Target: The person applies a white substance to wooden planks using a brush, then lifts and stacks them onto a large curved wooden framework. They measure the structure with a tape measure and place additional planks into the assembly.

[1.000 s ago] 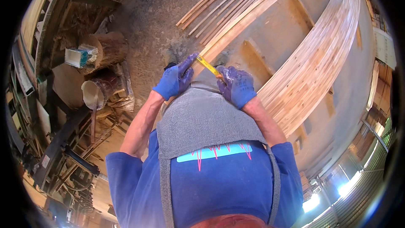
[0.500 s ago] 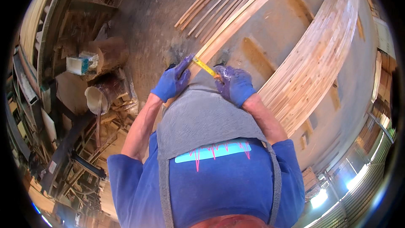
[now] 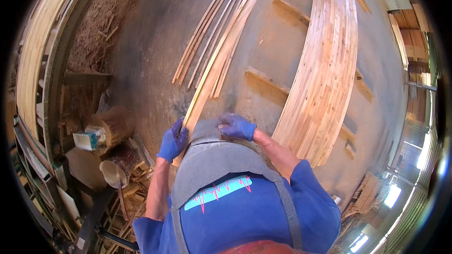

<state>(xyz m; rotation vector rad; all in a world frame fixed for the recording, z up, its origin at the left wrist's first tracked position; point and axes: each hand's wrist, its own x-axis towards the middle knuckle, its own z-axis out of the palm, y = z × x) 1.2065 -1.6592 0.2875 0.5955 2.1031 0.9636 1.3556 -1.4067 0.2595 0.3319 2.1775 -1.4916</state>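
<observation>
Your left hand (image 3: pixel 173 140) grips the near end of a long pale wooden strip (image 3: pixel 213 73), which runs toward one o'clock over the concrete floor (image 3: pixel 155 42). Your right hand (image 3: pixel 237 127) curls at the grey apron (image 3: pixel 214 160) edge; its grasp is hidden, so I cannot tell.

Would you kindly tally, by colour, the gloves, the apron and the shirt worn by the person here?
Blue: 3, the left-hand glove, the right-hand glove and the shirt
Grey: 1, the apron
Total: 4
</observation>
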